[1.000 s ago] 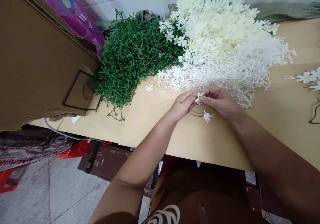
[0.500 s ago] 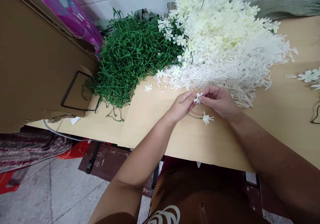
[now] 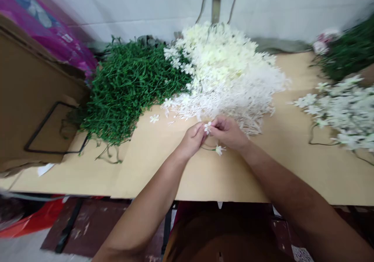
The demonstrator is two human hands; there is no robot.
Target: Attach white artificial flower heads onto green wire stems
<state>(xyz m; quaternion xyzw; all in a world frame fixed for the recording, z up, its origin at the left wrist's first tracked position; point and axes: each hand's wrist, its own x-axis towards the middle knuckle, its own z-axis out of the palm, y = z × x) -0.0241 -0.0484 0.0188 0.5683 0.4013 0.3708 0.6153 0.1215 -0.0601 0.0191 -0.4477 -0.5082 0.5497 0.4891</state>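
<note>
Between the fingertips of both hands is a small white artificial flower. My left hand is closed around its green stem, which is mostly hidden by the fingers. My right hand pinches the bloom from the other side. A second white flower head hangs below on a thin green stem that runs out from under the left hand. Just beyond the hands lies a heap of thin white stamens, with a pile of pale cream blossoms behind it.
Green plastic stems are heaped to the left, beside a cardboard box and a black wire frame. A loose blossom lies nearer. White flowers on stems are piled at right, with more greenery behind.
The view has swung right and up, bringing the right-hand pile of flowers and the greenery into sight. Both hands keep their hold on the flower, nearly unchanged.
</note>
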